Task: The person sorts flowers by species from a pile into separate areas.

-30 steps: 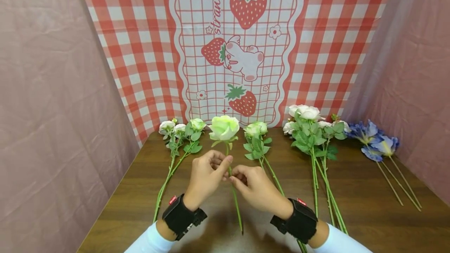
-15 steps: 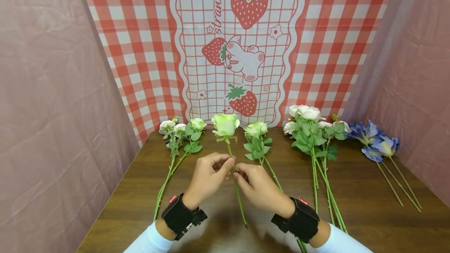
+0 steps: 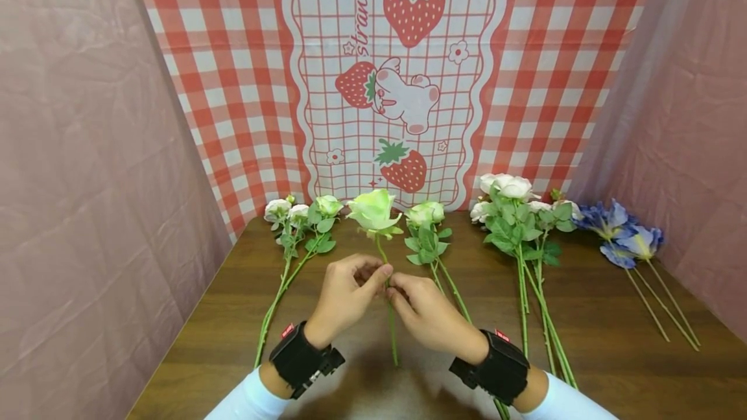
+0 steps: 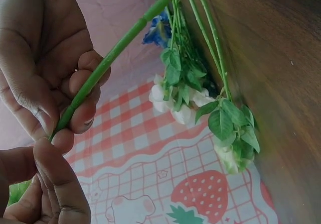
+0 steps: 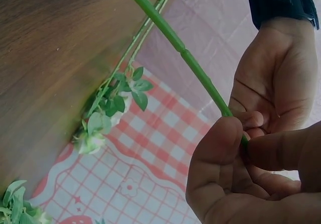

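A pale green rose [image 3: 373, 211] with a bare green stem [image 5: 203, 78] is held upright over the middle of the table. My left hand [image 3: 346, 293] pinches the stem between thumb and fingers, a short way under the bloom. Right beside it and slightly lower, my right hand [image 3: 430, 311] also pinches the stem. In the left wrist view the fingertips of both hands meet on the stem, and only a bit of green petal [image 4: 19, 192] shows behind the left hand. The stem's lower end hangs free between my wrists.
On the brown wooden table [image 3: 222, 342] lie white and green roses [image 3: 299, 216] at left, green roses [image 3: 426, 214] just right of centre, white roses [image 3: 506, 186] farther right, and blue flowers [image 3: 642, 240] at far right. A strawberry-print checked cloth [image 3: 251, 83] hangs behind.
The rose has turned in my fingers, its bloom tipping sideways and then facing upward again. Its stem's lower end has swung left and risen slightly. My hands have drawn closer together.
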`<state>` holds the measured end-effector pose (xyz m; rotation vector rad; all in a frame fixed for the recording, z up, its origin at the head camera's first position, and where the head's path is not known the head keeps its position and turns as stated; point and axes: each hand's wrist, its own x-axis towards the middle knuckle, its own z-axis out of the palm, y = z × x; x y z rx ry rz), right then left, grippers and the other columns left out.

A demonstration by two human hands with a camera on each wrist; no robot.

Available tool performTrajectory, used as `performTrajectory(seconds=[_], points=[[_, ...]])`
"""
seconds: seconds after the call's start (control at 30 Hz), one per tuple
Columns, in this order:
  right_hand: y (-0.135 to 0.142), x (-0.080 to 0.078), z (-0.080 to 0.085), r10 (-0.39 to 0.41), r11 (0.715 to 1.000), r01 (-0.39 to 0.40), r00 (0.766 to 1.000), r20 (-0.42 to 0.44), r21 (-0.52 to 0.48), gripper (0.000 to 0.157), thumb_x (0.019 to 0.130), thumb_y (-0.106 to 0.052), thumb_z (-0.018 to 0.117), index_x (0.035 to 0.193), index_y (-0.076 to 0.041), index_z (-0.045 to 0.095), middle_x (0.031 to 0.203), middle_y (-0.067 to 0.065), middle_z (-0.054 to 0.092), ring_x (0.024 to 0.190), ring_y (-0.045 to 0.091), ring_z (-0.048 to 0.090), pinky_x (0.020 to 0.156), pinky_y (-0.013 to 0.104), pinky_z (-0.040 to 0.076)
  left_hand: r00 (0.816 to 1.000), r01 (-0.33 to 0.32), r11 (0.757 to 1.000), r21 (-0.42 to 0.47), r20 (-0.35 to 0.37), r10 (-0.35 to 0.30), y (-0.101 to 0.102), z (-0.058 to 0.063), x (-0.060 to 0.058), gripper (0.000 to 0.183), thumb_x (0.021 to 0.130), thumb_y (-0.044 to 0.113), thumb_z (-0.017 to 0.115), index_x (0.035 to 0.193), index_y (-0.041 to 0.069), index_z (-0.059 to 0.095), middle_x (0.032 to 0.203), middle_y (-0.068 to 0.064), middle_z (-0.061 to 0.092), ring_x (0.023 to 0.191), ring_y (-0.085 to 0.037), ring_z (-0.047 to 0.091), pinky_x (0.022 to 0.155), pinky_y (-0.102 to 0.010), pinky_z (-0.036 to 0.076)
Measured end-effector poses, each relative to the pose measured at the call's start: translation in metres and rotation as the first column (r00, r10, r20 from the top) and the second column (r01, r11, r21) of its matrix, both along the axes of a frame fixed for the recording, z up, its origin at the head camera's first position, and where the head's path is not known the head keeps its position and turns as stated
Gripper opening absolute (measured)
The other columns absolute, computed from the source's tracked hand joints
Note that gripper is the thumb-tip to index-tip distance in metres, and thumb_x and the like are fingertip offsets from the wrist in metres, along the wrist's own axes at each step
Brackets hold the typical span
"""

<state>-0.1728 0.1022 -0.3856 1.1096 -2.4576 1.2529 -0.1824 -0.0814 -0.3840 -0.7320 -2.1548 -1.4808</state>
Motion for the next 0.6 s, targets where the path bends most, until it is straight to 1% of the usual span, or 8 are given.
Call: performTrajectory(seconds=[0.13, 0.23, 0.27, 0.37, 0.47, 0.53, 0.6], points=[[0.0, 0.0007, 0.0002, 0.017, 1.0, -0.017, 1.0, 0.015, -0.01, 0.016, 0.106, -0.003, 0.051, 0.097, -0.006, 0.064, 0.071, -0.007, 0.047, 0.056, 0.0, 0.036, 0.054, 0.021, 0.035, 1.0, 0.001, 1.0, 0.016, -0.008, -0.001, 0.0002, -0.0001, 0.0012, 0.015, 0.098, 0.02, 0.072, 0.096, 0.007, 0.077, 0.072, 0.0, 0.07, 0.058, -0.014, 0.064, 0.053, -0.027, 0.054], [-0.0005, 0.0009, 0.0, 0.009, 1.0, -0.009, 1.0, 0.01, -0.022, 0.016, 0.106, -0.003, 0.052, 0.101, -0.005, 0.067, 0.071, -0.007, 0.05, 0.055, 0.0, 0.036, 0.054, 0.021, 0.035, 1.0, 0.006, 0.999, 0.036, -0.003, -0.006, -0.0007, 0.0004, 0.0015, 0.015, 0.098, 0.021, 0.072, 0.096, 0.006, 0.077, 0.072, -0.001, 0.071, 0.057, -0.016, 0.066, 0.053, -0.028, 0.055], [-0.0009, 0.0008, -0.0003, 0.003, 1.0, -0.003, 1.0, 0.004, -0.03, 0.016, 0.106, -0.003, 0.053, 0.103, -0.006, 0.068, 0.072, -0.007, 0.053, 0.055, 0.0, 0.038, 0.053, 0.021, 0.036, 1.0, 0.006, 0.999, 0.044, -0.001, -0.006, -0.0012, 0.0004, 0.0012, 0.016, 0.098, 0.021, 0.071, 0.097, 0.007, 0.077, 0.072, -0.001, 0.071, 0.057, -0.016, 0.066, 0.052, -0.028, 0.055], [-0.0021, 0.0007, -0.0014, -0.025, 0.998, 0.024, 1.0, -0.009, -0.061, 0.01, 0.103, -0.007, 0.06, 0.108, -0.007, 0.069, 0.079, -0.005, 0.064, 0.062, 0.0, 0.051, 0.057, 0.021, 0.046, 1.0, 0.002, 0.998, 0.064, 0.005, -0.003, -0.0029, 0.0016, 0.0008, 0.017, 0.099, 0.022, 0.07, 0.095, 0.007, 0.077, 0.069, 0.0, 0.07, 0.055, -0.017, 0.065, 0.05, -0.029, 0.054], [-0.0035, 0.0003, -0.0032, -0.047, 0.995, 0.045, 0.999, -0.017, -0.091, 0.006, 0.101, -0.009, 0.066, 0.106, -0.006, 0.067, 0.085, -0.001, 0.069, 0.072, 0.004, 0.062, 0.064, 0.024, 0.054, 1.0, -0.002, 0.998, 0.07, 0.007, 0.002, -0.0039, 0.0029, 0.0011, 0.018, 0.1, 0.023, 0.07, 0.094, 0.007, 0.076, 0.066, 0.0, 0.068, 0.054, -0.016, 0.064, 0.049, -0.03, 0.053], [-0.0038, 0.0004, -0.0044, -0.054, 0.993, 0.052, 0.998, -0.018, -0.106, 0.006, 0.1, -0.009, 0.067, 0.103, -0.005, 0.066, 0.086, 0.0, 0.069, 0.074, 0.005, 0.064, 0.065, 0.026, 0.056, 1.0, -0.003, 0.998, 0.07, 0.014, 0.002, -0.0039, 0.0034, 0.0016, 0.018, 0.099, 0.023, 0.07, 0.094, 0.007, 0.077, 0.067, 0.0, 0.069, 0.054, -0.015, 0.064, 0.049, -0.03, 0.053], [-0.004, 0.0002, -0.0052, -0.066, 0.992, 0.062, 0.997, -0.028, -0.111, 0.005, 0.1, -0.009, 0.067, 0.1, -0.004, 0.066, 0.083, -0.001, 0.068, 0.071, 0.006, 0.063, 0.063, 0.025, 0.055, 1.0, -0.002, 0.998, 0.069, 0.019, 0.001, -0.0035, 0.0037, 0.0021, 0.017, 0.099, 0.022, 0.07, 0.095, 0.007, 0.077, 0.067, 0.0, 0.069, 0.055, -0.015, 0.064, 0.049, -0.03, 0.054]])
